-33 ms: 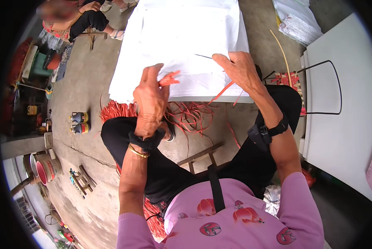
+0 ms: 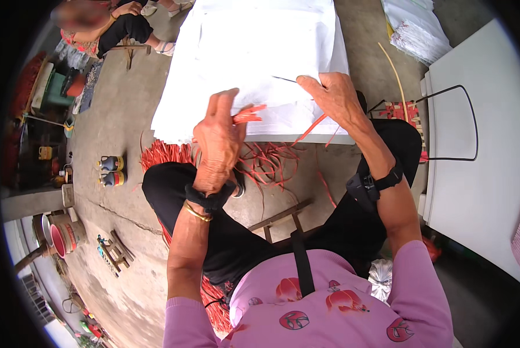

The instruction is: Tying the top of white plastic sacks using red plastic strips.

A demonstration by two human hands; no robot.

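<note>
My left hand [image 2: 218, 139] is closed on a small bunch of flat red strips [image 2: 249, 115], whose ends stick out to the right past the thumb. It hovers over the near left part of a stack of white sheets [image 2: 260, 40]. At the near right of the stack, my right hand [image 2: 336, 100] pinches a thin dark needle-like tool [image 2: 284, 79] that points left. A red strip [image 2: 313, 127] hangs below the right palm; whether it is tied to the tool is hidden.
Loose red strips [image 2: 268, 165] dangle below the stack's near edge, beside a thicker red bundle [image 2: 166, 154]. A wooden stool frame [image 2: 280, 214] stands between my knees. Dark bottles [image 2: 111, 163] and a bucket [image 2: 63, 239] are at left, a white panel [image 2: 474, 139] at right. Another person [image 2: 121, 26] sits far left.
My left hand has shifted a little to the right with the red strips, nearer my right hand. The right hand and its tool stay in place.
</note>
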